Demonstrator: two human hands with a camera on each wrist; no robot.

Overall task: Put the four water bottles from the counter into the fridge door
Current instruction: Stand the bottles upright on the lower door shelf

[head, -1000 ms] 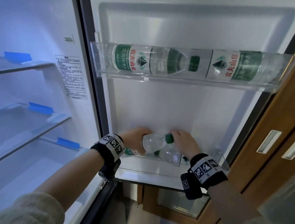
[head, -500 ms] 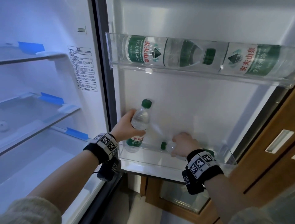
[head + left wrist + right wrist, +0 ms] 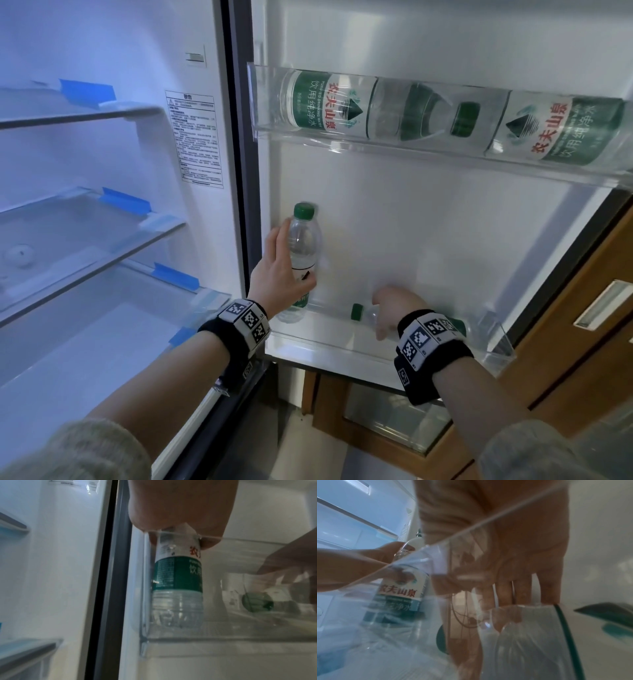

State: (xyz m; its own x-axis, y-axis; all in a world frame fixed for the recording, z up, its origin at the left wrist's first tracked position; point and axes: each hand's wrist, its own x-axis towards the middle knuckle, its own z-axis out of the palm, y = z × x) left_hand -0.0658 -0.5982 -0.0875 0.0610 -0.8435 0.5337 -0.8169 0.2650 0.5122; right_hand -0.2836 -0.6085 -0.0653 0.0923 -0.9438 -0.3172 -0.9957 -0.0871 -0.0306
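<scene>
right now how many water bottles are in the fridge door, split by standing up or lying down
standing: 1, the upright bottle in the lower door bin, held by the left hand
lying down: 3, two in the upper door bin and one under the right hand
total: 4

Four clear plastic water bottles with green caps and green-and-white labels show: two lie on their sides in the upper bin [image 3: 342,102] [image 3: 561,132], one stands upright in the lower bin [image 3: 303,253], and one lies flat there [image 3: 363,313], though it is mostly hidden. Two transparent door bins hang on the white fridge door [image 3: 260,130] [image 3: 493,356]. Three glass shelves with blue tape sit inside the fridge [image 3: 78,116] [image 3: 102,246] [image 3: 137,301]. One printed warning sticker [image 3: 194,142]. Two hands [image 3: 279,274] [image 3: 394,308], each wearing one black wristband with coded markers [image 3: 245,323] [image 3: 428,342].
</scene>
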